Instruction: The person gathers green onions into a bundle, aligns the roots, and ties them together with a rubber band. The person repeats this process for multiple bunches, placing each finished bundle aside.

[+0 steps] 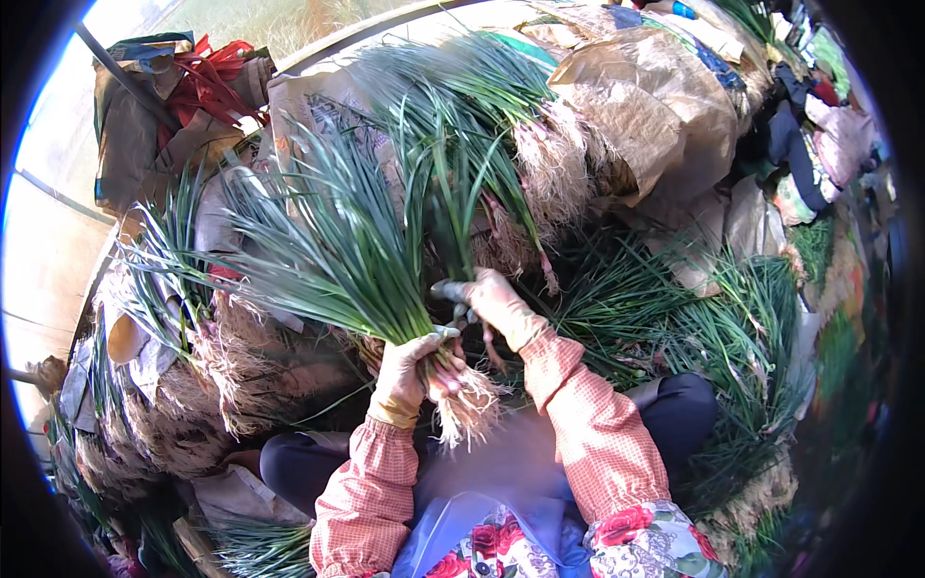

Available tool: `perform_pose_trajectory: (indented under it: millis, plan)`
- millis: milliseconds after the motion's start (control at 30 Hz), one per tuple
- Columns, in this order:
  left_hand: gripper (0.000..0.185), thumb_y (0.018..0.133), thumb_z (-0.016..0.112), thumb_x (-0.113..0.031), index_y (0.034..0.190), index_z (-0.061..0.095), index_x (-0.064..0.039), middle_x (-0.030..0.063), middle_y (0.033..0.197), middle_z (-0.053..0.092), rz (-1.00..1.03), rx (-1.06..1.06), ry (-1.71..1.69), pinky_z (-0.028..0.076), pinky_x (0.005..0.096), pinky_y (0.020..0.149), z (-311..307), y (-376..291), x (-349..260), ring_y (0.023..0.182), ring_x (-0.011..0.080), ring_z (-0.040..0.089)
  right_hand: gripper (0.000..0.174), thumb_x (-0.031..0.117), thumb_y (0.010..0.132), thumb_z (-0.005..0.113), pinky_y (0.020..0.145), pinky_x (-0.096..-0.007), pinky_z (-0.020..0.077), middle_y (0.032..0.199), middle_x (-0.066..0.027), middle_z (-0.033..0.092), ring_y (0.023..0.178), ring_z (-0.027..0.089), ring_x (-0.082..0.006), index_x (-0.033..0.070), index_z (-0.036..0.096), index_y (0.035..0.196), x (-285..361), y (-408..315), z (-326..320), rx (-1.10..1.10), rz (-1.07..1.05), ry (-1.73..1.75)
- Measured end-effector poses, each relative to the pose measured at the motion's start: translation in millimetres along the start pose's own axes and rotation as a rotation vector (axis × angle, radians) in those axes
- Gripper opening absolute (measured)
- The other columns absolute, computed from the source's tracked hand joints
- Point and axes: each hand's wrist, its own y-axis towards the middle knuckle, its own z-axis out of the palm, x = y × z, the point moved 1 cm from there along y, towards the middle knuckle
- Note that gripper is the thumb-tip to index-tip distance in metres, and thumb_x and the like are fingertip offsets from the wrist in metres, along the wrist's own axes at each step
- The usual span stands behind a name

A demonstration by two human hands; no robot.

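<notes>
Closed around the lower stems of a thick bunch of green onions (376, 274), my gloved left hand (405, 372) has the pale roots hanging below it and the leaves fanning up and left. Just right of the bunch, my gloved right hand (495, 300) grips a few separate green onion plants (455, 217), their leaves rising and a root end dangling beneath; they are somewhat blurred. Both gloves look soiled, with grey-tipped fingers. Beyond my hands, a pile of bunches with long roots (553, 159) rests on sacking.
Loose green onions (650, 311) lie in a heap at my right. More rooted bunches (231, 354) are stacked at the left. Brown paper sacking (643, 108) covers part of the far pile. Red plastic strips (209, 79) hang at the upper left. Another person (802, 152) sits at the far right.
</notes>
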Motion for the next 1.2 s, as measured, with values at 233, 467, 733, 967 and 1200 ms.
perform_pose_trajectory:
  millis: [233,467,733,967,1200]
  plan:
    - [0.018,0.081,0.054,-0.003,0.095,0.058,0.007,0.0176,0.078,0.066,0.095,-0.066,-0.101,0.058,0.0394,0.053,16,17,17,0.058,0.031,0.066,0.027,0.033,0.091,0.058,0.059,-0.0356,0.0521,0.08,-0.0151,0.069,0.065,0.066,-0.0266,0.006,0.062,0.09,-3,-35,7,-0.293,-0.568,-0.593]
    - [0.038,0.085,0.054,-0.007,0.121,0.049,0.005,0.0202,0.092,0.068,-0.044,0.086,-0.343,0.059,0.0498,0.067,1,14,21,0.068,0.0322,0.068,0.032,0.033,0.093,0.058,0.04,-0.0228,0.0381,0.068,-0.0021,0.062,0.045,0.046,-0.0068,0.003,0.068,0.093,-23,-38,-102,-0.694,-0.31,0.716]
    - [0.04,0.083,0.057,-0.011,0.117,0.053,0.011,0.0261,0.116,0.06,0.137,0.139,-0.104,0.06,0.0424,0.071,29,2,-15,0.109,0.032,0.061,0.04,0.039,0.093,0.059,0.04,-0.0215,0.0346,0.083,-0.0042,0.068,0.049,0.045,-0.0046,0.004,0.065,0.11,-27,-56,-35,-0.203,-0.065,0.691]
    - [0.036,0.084,0.056,-0.013,0.109,0.058,0.012,0.0233,0.093,0.067,0.014,0.202,-0.084,0.058,0.0361,0.058,17,24,-3,0.066,0.0302,0.067,0.026,0.023,0.091,0.066,0.046,-0.0194,0.0402,0.09,-0.0082,0.071,0.052,0.052,-0.0053,0.004,0.065,0.109,-22,-62,-28,-0.128,-0.133,0.527]
    - [0.035,0.081,0.058,-0.017,0.103,0.06,0.01,0.0199,0.102,0.065,0.014,0.169,-0.131,0.055,0.0419,0.081,6,16,9,0.091,0.0306,0.065,0.025,0.03,0.09,0.064,0.032,-0.0232,0.0355,0.07,0.0001,0.057,0.047,0.05,-0.0089,0.006,0.063,0.098,26,-32,3,-0.103,0.005,0.573]
